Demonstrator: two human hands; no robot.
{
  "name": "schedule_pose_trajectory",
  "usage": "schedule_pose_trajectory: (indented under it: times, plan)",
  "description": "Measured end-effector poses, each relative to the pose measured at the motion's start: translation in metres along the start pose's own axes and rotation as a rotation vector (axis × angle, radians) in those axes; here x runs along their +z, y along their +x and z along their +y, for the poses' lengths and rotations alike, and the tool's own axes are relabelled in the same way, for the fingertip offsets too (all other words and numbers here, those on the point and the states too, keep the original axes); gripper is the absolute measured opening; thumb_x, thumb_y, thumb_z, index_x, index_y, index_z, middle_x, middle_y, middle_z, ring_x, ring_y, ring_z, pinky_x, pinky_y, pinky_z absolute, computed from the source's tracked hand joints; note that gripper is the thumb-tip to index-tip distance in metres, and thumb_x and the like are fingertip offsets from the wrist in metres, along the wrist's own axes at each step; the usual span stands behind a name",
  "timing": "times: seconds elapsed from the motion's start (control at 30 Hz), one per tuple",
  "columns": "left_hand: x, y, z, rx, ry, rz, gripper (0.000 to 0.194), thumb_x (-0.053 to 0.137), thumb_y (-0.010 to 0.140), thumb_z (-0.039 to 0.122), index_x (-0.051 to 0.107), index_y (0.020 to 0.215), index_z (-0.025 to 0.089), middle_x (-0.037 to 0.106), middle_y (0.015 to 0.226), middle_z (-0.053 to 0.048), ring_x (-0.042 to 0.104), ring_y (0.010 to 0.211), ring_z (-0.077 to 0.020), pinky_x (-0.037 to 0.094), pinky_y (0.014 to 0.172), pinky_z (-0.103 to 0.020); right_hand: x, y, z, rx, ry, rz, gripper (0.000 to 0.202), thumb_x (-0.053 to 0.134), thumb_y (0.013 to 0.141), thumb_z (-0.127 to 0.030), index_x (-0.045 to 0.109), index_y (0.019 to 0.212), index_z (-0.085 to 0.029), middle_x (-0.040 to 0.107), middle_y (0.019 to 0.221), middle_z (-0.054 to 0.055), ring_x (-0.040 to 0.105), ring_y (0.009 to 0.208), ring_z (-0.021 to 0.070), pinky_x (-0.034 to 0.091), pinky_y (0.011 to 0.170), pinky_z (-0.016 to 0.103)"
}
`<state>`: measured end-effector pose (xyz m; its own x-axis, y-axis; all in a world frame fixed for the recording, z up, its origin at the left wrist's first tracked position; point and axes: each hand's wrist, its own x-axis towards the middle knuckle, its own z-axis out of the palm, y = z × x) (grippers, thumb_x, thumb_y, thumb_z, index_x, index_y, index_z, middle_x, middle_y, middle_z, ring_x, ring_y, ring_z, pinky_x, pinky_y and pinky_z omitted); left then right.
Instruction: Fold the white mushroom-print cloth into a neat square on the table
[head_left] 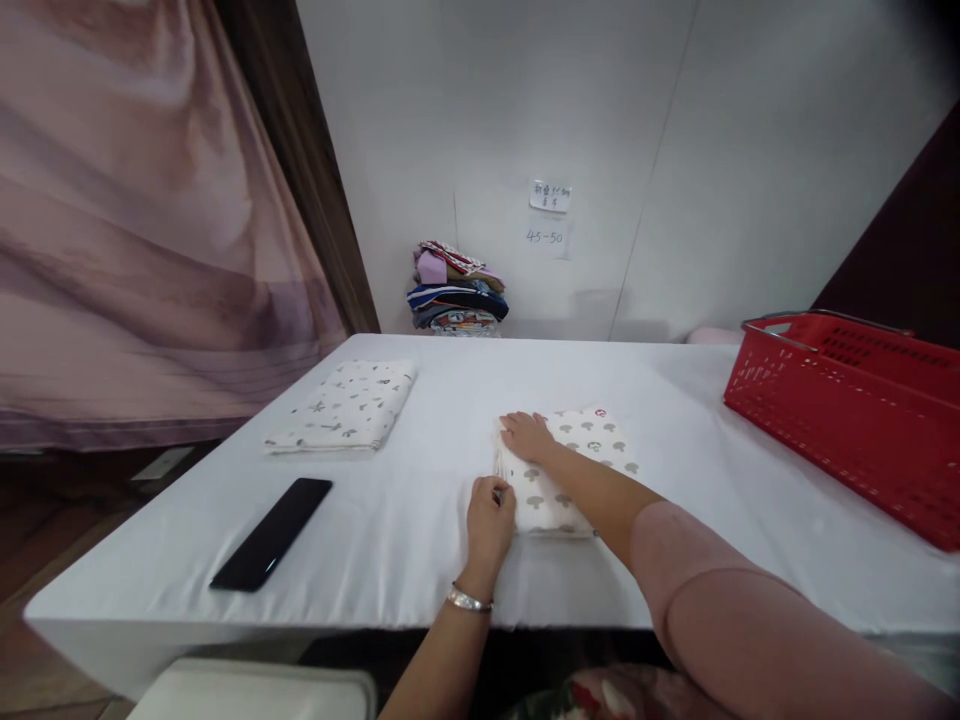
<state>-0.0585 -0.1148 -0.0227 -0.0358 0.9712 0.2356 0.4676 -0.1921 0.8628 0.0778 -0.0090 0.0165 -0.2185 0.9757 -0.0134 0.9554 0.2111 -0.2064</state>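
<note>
A white cloth with grey mushroom prints (546,500) lies folded on the white-covered table (420,540). My right hand (527,437) rests flat on its upper left part, fingers spread. At the cloth's left edge is my left hand (491,508), its fingers curled together near the lower left side; whether cloth is pinched between them is hidden. A silver bracelet is on the left wrist. Another folded white cloth with small prints (352,405) lies at the table's back left.
A black phone (274,535) lies at the front left of the table. A red basket (855,410) stands at the right. Behind the table is a stack of folded fabrics (456,290). A white stool-like object (255,690) is below the front edge.
</note>
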Motion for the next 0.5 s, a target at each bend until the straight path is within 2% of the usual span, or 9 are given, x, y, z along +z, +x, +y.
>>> schedule_pose_trajectory:
  times: [0.23,0.37,0.5]
  plan:
    - [-0.002,-0.001,0.003,0.037,0.013,-0.002,0.009,0.049,0.079,0.02,0.057,0.075,0.02,0.054,0.079,0.0,0.052,0.067,-0.0131,0.043,0.068,-0.027,-0.006,0.0,0.0,0.011,0.018,-0.042,0.049,0.027,0.093,-0.036,0.038,0.138,-0.022,0.035,0.147,0.009,0.025,0.136,0.0254,0.017,0.107,0.052]
    - [-0.003,-0.002,0.001,0.03,-0.005,-0.007,0.01,0.049,0.078,0.02,0.057,0.074,0.02,0.055,0.079,0.0,0.053,0.069,-0.0135,0.044,0.069,-0.027,-0.013,-0.021,0.015,0.024,0.012,-0.035,0.058,0.027,0.093,-0.044,0.028,0.144,-0.017,0.018,0.154,0.011,0.01,0.141,0.0286,0.011,0.108,0.054]
    - [-0.008,0.001,0.011,0.004,0.053,-0.026,0.009,0.05,0.078,0.02,0.058,0.074,0.019,0.058,0.082,-0.002,0.055,0.068,-0.0137,0.046,0.07,-0.028,-0.014,-0.045,0.035,0.035,-0.026,-0.019,0.059,0.026,0.093,-0.047,0.026,0.146,-0.02,0.016,0.155,0.011,0.008,0.142,0.0272,0.008,0.11,0.052]
